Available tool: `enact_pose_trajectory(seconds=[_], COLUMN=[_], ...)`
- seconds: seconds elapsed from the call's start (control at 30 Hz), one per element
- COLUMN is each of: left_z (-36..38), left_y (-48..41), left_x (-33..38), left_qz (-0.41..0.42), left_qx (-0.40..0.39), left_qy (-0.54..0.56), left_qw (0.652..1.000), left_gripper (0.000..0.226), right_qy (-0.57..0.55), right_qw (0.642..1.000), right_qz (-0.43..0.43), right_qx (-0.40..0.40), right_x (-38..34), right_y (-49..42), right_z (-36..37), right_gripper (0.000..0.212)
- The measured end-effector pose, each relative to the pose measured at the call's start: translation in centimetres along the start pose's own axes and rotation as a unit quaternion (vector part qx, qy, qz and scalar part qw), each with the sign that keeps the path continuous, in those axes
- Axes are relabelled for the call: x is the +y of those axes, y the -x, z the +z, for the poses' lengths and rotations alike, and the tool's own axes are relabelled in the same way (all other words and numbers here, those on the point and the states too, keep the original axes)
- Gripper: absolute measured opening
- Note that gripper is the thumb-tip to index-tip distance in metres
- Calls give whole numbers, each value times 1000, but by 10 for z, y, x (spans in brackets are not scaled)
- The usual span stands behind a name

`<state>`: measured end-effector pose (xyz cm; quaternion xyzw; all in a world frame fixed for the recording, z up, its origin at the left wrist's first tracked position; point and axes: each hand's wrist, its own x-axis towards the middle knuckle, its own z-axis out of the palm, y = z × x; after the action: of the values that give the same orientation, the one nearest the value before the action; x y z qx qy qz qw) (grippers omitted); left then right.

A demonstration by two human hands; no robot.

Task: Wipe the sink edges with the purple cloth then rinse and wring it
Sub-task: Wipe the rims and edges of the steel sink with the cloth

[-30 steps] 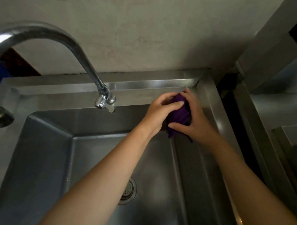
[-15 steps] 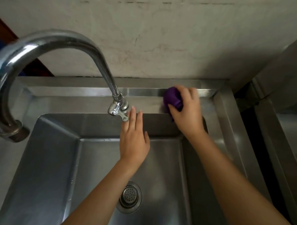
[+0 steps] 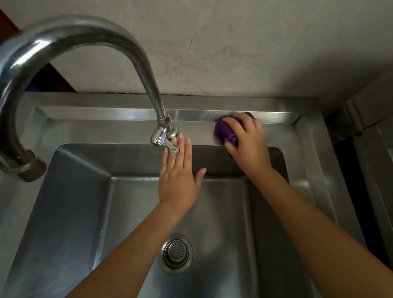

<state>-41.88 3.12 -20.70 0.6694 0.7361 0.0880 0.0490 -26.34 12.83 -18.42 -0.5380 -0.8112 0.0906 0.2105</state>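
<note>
The stainless-steel sink [image 3: 134, 124] carries everything here: a flat rim runs along its back below the wall, with a raised lip behind it, and a deep basin drops away in front; a round perforated drain strainer [image 3: 175, 254] sits in the basin floor. The bunched purple cloth [image 3: 225, 131] lies on the back rim toward the right corner, pressed down under the right hand [image 3: 247, 146]; the curved faucet [image 3: 88, 33] rises from the left side of the rim and arches over the basin.
</note>
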Motion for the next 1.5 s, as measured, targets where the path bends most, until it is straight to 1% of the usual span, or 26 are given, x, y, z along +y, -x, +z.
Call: enact_pose_trajectory(seconds=[0.07, 0.17, 0.27, 0.33, 0.4, 0.47, 0.5, 0.57, 0.63, 0.73, 0.87, 1.07, 1.13, 1.27, 1.4, 1.47, 1.5], left_z=[-2, -2, 2, 1, -2, 0, 3, 12, 19, 23, 20, 21, 20, 19, 17, 16, 15], left_y=[-1, -4, -12, -30, -58, -86, -97, -108, -109, -107, -106, -106, -106, -106, -107, -108, -109], left_x=[6, 13, 27, 40, 53, 64, 69, 77, 80, 79, 79, 79, 79, 79, 79, 77, 76], left_qz=[-9, -19, 29, 69, 95, 115, 124, 138, 135, 133, 135, 136, 138, 136, 135, 138, 146], left_qx=[-5, 12, 31, 26, 16, 6, 0, 1, 26, 39, 32, 27, 27, 27, 14, 9, 5], left_qy=[18, 32, 35, 36, 32, 10, 0, -20, -36, -49, -46, -52, -49, -50, -45, -37, -31], left_qw=[1000, 999, 998, 997, 995, 993, 992, 990, 990, 989, 989, 989, 989, 989, 990, 990, 989], left_gripper=[75, 72, 67, 64, 61, 59, 59, 60, 64, 67, 67, 67, 67, 67, 66, 66, 65], right_qy=[17, 29, 33, 33, 50, 89, 107, 107, 49, 4, 4, 13, 19, 16, 26, -8, -38], right_qw=[999, 993, 986, 983, 976, 968, 966, 975, 986, 988, 990, 991, 992, 989, 978, 974, 970], right_qz=[44, 107, 157, 174, 195, 195, 187, 159, 135, 131, 125, 126, 120, 140, 204, 224, 233], right_qx=[12, 34, 47, 45, 78, 134, 141, 110, 83, 79, 70, 36, 38, 54, 24, 38, 57], right_x=[11, 22, 28, 31, 38, 49, 54, 65, 72, 76, 72, 63, 58, 46, 29, 25, 23], right_y=[5, 13, 21, 19, 13, 0, -8, -18, -17, 4, 23, 70, 83, 110, 146, 149, 146], right_z=[-5, -14, -20, -29, -42, -54, -56, -51, -38, -24, -29, -36, -36, -42, -47, -53, -57], right_gripper=[53, 52, 50, 49, 46, 44, 44, 45, 47, 49, 48, 55, 56, 53, 58, 55, 53])
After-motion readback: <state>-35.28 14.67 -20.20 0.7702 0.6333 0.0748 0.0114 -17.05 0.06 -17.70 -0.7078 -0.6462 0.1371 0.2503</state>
